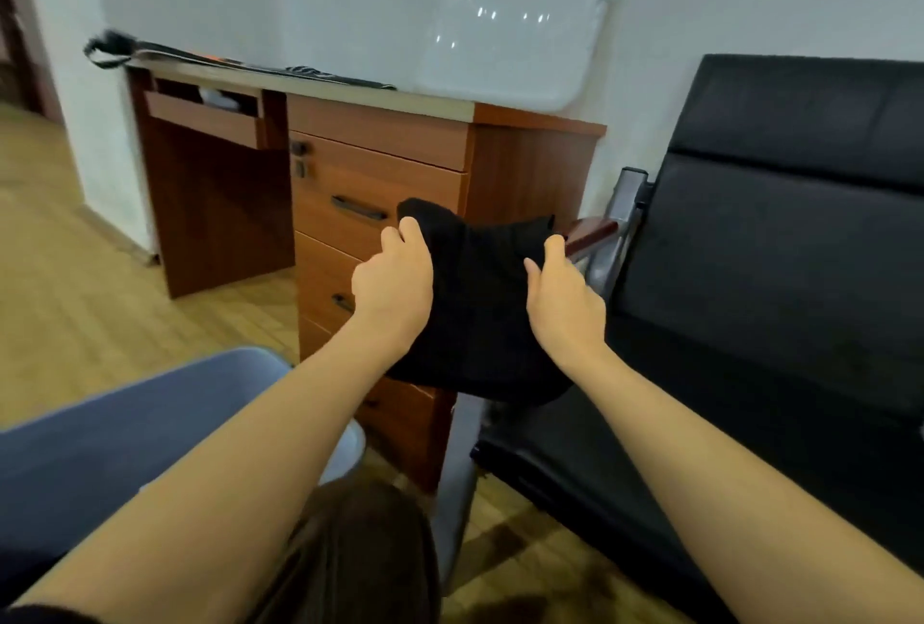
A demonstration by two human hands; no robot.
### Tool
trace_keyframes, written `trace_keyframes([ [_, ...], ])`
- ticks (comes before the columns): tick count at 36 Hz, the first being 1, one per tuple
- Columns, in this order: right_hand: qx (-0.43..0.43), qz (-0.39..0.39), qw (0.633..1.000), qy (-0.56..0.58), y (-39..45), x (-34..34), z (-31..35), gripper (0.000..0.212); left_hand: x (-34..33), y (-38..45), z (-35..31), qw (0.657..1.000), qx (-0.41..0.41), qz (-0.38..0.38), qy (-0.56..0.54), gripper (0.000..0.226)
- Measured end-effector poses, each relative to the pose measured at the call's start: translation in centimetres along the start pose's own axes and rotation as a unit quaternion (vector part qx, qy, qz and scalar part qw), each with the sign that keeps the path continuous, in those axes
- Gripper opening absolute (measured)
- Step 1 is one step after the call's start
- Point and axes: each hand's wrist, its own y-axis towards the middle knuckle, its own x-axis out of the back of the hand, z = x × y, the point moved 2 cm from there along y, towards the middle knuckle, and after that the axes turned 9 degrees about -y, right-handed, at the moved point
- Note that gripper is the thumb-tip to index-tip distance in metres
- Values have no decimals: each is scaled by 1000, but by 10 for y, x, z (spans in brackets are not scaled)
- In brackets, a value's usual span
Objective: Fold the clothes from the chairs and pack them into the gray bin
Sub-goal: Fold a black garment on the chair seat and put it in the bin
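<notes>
A black garment [475,303] hangs in the air in front of me, held up by both hands. My left hand [395,283] pinches its upper left edge between thumb and curled fingers. My right hand [562,293] grips its upper right edge. The cloth drapes down between my wrists, over the front left corner of a black chair [780,273] with a metal frame and a wooden armrest [592,229]. A rounded pale rim [350,448] shows low between my arms; it is mostly hidden, so I cannot tell what it is.
A brown wooden desk [390,158] with drawers stands against the white wall behind the garment. A clear plastic lid [520,28] leans on the wall above it, and dark flat items [235,61] lie on the desktop. My blue-clad knee [100,448] fills the lower left. Wooden floor lies to the left.
</notes>
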Motion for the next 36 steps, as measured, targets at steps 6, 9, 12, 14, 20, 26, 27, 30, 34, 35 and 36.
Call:
trace_keyframes([
  [6, 72, 54, 995, 33, -4, -50, 92, 35, -10, -12, 109, 996, 82, 29, 0, 26],
  [9, 106, 84, 990, 41, -14, -84, 136, 33, -26, -23, 157, 990, 136, 44, -5, 16],
  [12, 134, 116, 984, 34, -24, -115, 175, 31, -43, -39, 200, 981, 181, 66, -19, 11],
  [14, 167, 113, 979, 15, -32, -141, 204, 31, -54, -52, 233, 972, 216, 94, -9, 14],
  [20, 231, 163, 959, 10, -69, -219, 281, 34, -86, -102, 326, 936, 314, 156, 25, 41],
  [26, 288, 323, 901, 38, -128, -294, 339, 36, -114, -161, 391, 895, 390, 209, 50, 41],
  [27, 307, 332, 891, 35, -137, -303, 349, 39, -119, -173, 402, 890, 398, 217, 51, 42],
  [30, 325, 394, 859, 45, -162, -332, 375, 43, -131, -202, 427, 871, 425, 243, 49, 44],
  [34, 254, 491, 825, 119, -198, -366, 402, 39, -140, -225, 459, 844, 458, 270, 77, 49],
  [35, 259, 498, 817, 128, -209, -374, 408, 39, -142, -231, 468, 835, 465, 280, 90, 49],
  [36, 266, 501, 813, 132, -218, -379, 411, 39, -144, -236, 474, 828, 470, 287, 105, 49],
])
